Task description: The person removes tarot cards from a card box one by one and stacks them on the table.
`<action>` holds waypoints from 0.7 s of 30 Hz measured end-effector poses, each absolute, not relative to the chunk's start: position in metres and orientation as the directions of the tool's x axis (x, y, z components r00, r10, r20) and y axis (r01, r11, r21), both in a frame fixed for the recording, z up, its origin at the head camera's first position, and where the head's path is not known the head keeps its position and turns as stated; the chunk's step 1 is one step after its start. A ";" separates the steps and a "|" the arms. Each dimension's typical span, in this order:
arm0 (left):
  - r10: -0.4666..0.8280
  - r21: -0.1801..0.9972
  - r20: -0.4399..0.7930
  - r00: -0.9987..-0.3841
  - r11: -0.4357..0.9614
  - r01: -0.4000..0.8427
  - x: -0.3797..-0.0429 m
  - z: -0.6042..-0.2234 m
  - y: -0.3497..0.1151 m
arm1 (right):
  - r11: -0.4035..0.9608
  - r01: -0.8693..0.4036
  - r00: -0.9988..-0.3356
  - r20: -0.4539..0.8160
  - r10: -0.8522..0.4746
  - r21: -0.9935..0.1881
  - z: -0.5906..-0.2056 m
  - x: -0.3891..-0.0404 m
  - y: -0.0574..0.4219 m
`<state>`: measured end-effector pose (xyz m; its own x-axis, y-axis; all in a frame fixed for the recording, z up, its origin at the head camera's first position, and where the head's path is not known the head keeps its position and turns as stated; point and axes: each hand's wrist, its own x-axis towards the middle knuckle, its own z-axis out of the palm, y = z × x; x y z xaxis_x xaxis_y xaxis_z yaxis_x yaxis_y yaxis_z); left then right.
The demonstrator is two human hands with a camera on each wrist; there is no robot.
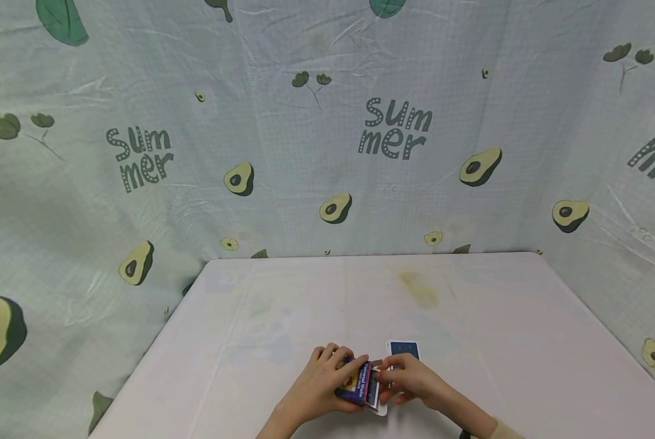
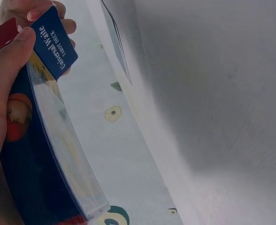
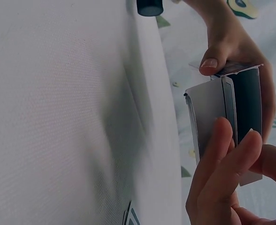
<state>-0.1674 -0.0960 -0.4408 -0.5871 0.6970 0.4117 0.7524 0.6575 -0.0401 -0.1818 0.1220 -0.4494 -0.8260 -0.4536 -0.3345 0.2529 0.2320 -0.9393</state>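
Note:
A tarot deck box [image 1: 354, 385], dark blue with a picture on its face, is gripped by my left hand [image 1: 323, 383] above the near part of the table. Its lid flap [image 2: 56, 43], lettered "Universal Waite Tarot Deck", stands folded out in the left wrist view. At the box's open end, my right hand [image 1: 415, 379] pinches the cards [image 1: 372, 389] that show there; how many it holds is hidden by its fingers. A few blue-backed cards [image 1: 404, 348] lie on the table just beyond the right hand.
A white cover lies over the table [image 1: 283, 292], with a yellowish stain [image 1: 419, 289] toward its far side. Hanging behind and at both sides is a pale curtain [image 1: 283, 140] printed with avocados. At the right wrist view's top edge is a dark cylindrical thing [image 3: 149, 6].

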 end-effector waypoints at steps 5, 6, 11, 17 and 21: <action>0.694 -0.053 0.424 -0.582 0.661 0.749 -0.167 -0.442 -0.098 | 0.231 0.246 -0.831 -0.327 -0.450 -0.942 -0.449 -0.181 0.125; 0.694 -0.056 0.426 -0.581 0.661 0.748 -0.167 -0.442 -0.098 | 0.233 0.244 -0.832 -0.327 -0.448 -0.941 -0.450 -0.181 0.125; 0.691 -0.056 0.425 -0.585 0.665 0.745 -0.167 -0.443 -0.100 | 0.224 0.240 -0.834 -0.319 -0.450 -0.945 -0.449 -0.180 0.128; 0.690 -0.052 0.413 -0.594 0.669 0.741 -0.167 -0.443 -0.101 | 0.192 0.240 -0.832 -0.304 -0.464 -0.951 -0.451 -0.179 0.132; 0.688 -0.062 0.416 -0.594 0.673 0.737 -0.167 -0.444 -0.103 | 0.187 0.241 -0.835 -0.301 -0.460 -0.952 -0.453 -0.179 0.135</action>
